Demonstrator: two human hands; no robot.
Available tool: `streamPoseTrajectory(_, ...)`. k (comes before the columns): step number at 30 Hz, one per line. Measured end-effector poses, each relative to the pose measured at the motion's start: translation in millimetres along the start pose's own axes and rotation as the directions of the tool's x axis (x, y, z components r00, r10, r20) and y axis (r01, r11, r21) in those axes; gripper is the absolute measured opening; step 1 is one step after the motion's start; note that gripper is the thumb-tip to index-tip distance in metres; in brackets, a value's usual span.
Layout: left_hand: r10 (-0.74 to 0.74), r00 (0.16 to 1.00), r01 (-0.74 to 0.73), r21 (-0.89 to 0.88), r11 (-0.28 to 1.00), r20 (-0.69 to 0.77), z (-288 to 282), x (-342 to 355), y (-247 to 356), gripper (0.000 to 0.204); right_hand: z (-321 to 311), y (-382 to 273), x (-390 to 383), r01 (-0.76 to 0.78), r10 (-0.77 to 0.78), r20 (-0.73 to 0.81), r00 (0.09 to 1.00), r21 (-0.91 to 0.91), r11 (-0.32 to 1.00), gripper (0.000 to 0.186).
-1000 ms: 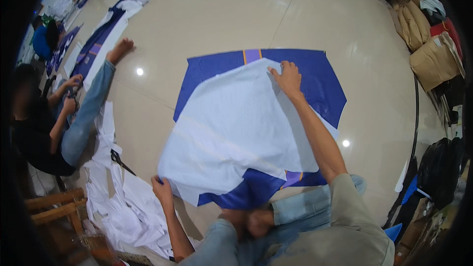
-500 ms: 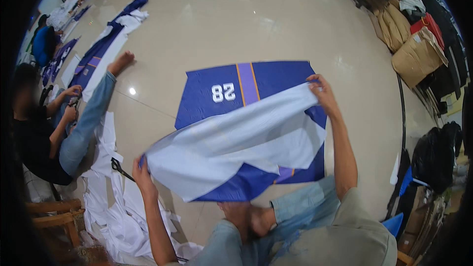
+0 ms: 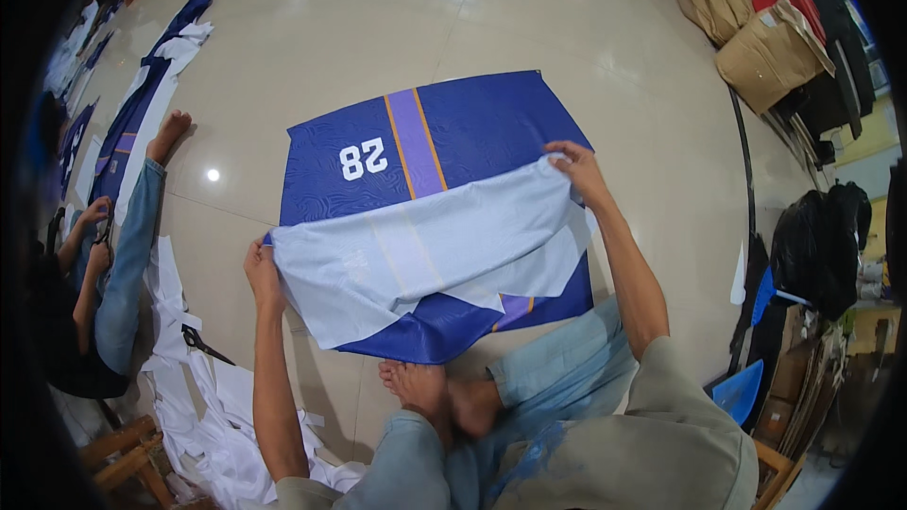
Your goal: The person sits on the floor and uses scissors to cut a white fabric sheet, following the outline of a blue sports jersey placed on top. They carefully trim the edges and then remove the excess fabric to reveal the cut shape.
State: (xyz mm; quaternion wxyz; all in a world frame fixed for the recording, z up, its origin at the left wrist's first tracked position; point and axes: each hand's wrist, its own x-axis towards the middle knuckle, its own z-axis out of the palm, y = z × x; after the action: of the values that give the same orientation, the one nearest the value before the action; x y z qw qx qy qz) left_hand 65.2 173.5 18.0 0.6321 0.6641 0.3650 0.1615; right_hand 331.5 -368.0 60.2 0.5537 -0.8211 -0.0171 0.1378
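A cut fabric panel (image 3: pixel 416 255) shows its pale underside and is stretched between my hands. My left hand (image 3: pixel 263 269) pinches its left corner; my right hand (image 3: pixel 576 170) grips its upper right corner. Beneath and beyond it, a dark blue panel (image 3: pixel 501 127) with a lilac stripe, orange edging and white digits lies flat on the floor. The near edge of the held panel folds over, showing a blue face (image 3: pixel 416 326) close to my bare feet. More blue cloth with a lilac stripe shows at the lower right, partly covered.
Black scissors (image 3: pixel 203 345) and white fabric scraps (image 3: pixel 222 416) lie to my left. A co-worker (image 3: pixel 85 293) sits at the left, cutting beside a strip of blue and white cloth (image 3: pixel 137 113). Brown paper bundles (image 3: pixel 775 52), black bags (image 3: pixel 822 246) and a blue dustpan (image 3: pixel 739 392) stand right.
The held panel has come down lower and flatter over the blue panel, its right corner nearer me. Both hands keep their grip. The whole view has shifted.
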Motion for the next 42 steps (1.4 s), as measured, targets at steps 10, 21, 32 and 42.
streamPoseTrajectory(10, 0.355, 0.935, -0.334, 0.387, 0.86, 0.018, 63.6, 115.0, 72.2, 0.035, -8.1, -0.8, 146.4, 0.239, -0.243, -0.24, 0.94, -0.045, 0.97, 0.039)
streamPoseTrajectory(21, 0.271, 0.962, -0.203, 0.557, 0.805, -0.041, 109.1, 173.4, 64.9, 0.037, 6.6, 13.2, 140.4, 0.07, -0.258, -0.382, 0.888, -0.442, 0.894, 0.039)
streamPoseTrajectory(32, 0.289, 0.957, -0.251, 0.568, 0.784, 0.025, 122.0, 191.4, 33.0, 0.039, -29.7, 46.8, 131.5, 0.169, -0.47, -0.358, 0.807, -0.623, 0.764, 0.037)
streamPoseTrajectory(42, 0.062, 0.995, -0.014, 0.519, 0.855, -0.075, 122.3, 168.9, 57.6, 0.028, -38.0, 41.0, 134.2, 0.06, -0.307, -0.334, 0.891, -0.584, 0.81, 0.038)
